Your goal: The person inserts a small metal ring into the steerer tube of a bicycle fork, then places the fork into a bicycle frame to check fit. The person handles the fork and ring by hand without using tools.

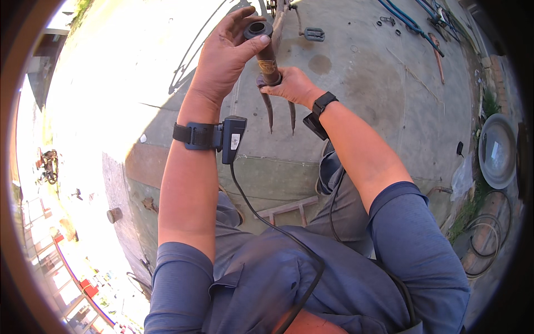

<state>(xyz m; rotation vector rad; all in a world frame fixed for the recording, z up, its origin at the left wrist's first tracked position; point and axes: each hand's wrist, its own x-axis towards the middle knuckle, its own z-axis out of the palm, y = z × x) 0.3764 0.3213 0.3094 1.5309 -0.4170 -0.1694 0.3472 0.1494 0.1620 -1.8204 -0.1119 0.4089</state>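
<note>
A rusty bicycle head tube (267,55) stands almost upright in front of me, with a dark, open-mouthed headset cup (258,30) at its top. My left hand (222,53) is at this upper end, its thumb pressed on the cup's near side and its fingers curled round the far left side, partly hidden. Lower down, my right hand (295,86) is closed round the top of the fork, just under the head tube. Two thin dark fork legs (270,114) point down towards me, with no wheel between them. The rest of the bicycle frame (281,22) runs away at the top edge.
A pedal (314,34) sticks out right of the frame. Blue tubes (409,22), a hammer-like tool (437,58) and small rings (397,32) lie on the concrete at far right. A metal basin (497,150) and a coiled hose (484,239) are at right. Sunlight glares at left.
</note>
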